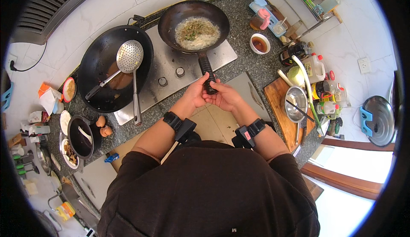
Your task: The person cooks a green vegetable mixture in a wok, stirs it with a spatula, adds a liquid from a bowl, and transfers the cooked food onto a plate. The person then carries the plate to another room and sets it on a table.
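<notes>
Both of my hands meet at the dark ribbed handle of a frying pan (165,28) on the right side of the gas stove. My left hand (198,93) grips the handle's end from the left, and my right hand (224,95) holds it from the right, thumb on top. Inside the pan, bubbling pale food with green bits (197,33) spreads over the bottom. To the left stands a large black wok (93,54) with some brown liquid. A perforated skimmer (129,56) and a second metal-shafted utensil (102,85) with a black handle lie in it.
Right of the stove are a bowl of brown sauce (259,44), a pink-lidded jar (260,20) and a wooden cutting board (275,99) bearing a steel bowl (295,101). At left, eggs (105,130) lie beside a black pot (80,137). Stove knobs (180,72) sit near the front edge.
</notes>
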Demonstrator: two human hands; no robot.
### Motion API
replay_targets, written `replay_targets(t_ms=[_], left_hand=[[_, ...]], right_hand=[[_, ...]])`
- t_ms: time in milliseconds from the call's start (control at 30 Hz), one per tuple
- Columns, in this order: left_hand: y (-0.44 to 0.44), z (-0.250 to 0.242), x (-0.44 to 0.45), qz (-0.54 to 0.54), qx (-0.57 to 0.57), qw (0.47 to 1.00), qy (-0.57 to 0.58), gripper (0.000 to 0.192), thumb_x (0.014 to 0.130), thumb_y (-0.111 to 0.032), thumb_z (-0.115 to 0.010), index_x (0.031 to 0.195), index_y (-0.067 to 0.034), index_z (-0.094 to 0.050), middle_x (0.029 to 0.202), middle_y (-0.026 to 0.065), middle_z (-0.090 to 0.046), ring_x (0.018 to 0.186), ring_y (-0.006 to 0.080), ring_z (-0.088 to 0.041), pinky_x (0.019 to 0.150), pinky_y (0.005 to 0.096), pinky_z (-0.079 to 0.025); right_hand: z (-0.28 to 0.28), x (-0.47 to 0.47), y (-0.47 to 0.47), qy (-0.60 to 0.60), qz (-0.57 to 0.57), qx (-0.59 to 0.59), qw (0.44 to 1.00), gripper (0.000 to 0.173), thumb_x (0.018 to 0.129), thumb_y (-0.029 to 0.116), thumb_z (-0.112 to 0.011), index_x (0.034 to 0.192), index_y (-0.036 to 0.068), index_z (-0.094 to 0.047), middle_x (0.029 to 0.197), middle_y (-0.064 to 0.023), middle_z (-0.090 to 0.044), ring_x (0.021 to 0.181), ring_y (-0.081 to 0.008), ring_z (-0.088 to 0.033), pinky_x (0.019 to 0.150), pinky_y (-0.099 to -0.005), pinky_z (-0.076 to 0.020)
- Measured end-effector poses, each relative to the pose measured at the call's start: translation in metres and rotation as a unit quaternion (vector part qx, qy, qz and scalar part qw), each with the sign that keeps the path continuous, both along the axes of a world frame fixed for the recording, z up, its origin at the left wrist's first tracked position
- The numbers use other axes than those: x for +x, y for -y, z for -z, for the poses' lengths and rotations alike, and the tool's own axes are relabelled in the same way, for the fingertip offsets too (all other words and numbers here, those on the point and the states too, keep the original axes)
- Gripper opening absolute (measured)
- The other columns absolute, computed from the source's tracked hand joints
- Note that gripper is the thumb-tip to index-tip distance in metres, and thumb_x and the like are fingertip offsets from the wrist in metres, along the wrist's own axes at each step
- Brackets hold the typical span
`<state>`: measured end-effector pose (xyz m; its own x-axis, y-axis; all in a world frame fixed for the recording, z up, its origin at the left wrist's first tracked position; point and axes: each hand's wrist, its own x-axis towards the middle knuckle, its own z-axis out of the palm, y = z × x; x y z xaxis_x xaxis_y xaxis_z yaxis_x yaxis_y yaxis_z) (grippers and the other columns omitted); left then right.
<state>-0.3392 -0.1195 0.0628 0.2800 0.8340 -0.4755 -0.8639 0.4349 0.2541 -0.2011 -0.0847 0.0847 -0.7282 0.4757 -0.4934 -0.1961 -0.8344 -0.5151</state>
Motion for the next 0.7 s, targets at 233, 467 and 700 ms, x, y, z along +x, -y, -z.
replay_targets(t_ms=[233,467,700], left_hand=[[0.006,0.001,-0.012,-0.009,-0.028,0.999,-0.034,0.033,0.087,-0.036,-0.054,0.096,-0.004,-0.054,0.091,0.0100,-0.061,0.079,0.0206,-0.061,0.069,0.0342,-0.054],[0.009,0.016,-0.021,0.011,-0.017,0.999,-0.034,0.037,0.087,-0.038,-0.054,0.103,-0.005,-0.053,0.096,0.0103,-0.060,0.085,0.0216,-0.061,0.074,0.0339,-0.052],[0.011,0.021,-0.026,0.013,0.017,0.997,-0.068,0.040,0.090,-0.041,-0.046,0.102,-0.003,-0.053,0.098,0.0103,-0.059,0.083,0.0214,-0.060,0.072,0.0331,-0.052]], right_hand=[[0.004,-0.014,0.005,-0.017,-0.011,0.000,1.000,0.023,0.088,0.021,-0.055,0.099,0.001,-0.053,0.088,-0.0118,-0.062,0.074,-0.0217,-0.063,0.065,-0.0319,-0.0527],[0.012,-0.021,0.007,-0.012,-0.029,-0.007,0.999,0.022,0.090,0.021,-0.050,0.101,0.002,-0.053,0.089,-0.0126,-0.063,0.076,-0.0221,-0.064,0.070,-0.0329,-0.0526],[0.013,-0.026,0.004,0.000,-0.046,-0.024,0.999,0.022,0.087,0.023,-0.053,0.096,0.004,-0.055,0.083,-0.0094,-0.063,0.071,-0.0210,-0.063,0.066,-0.0326,-0.0531]])
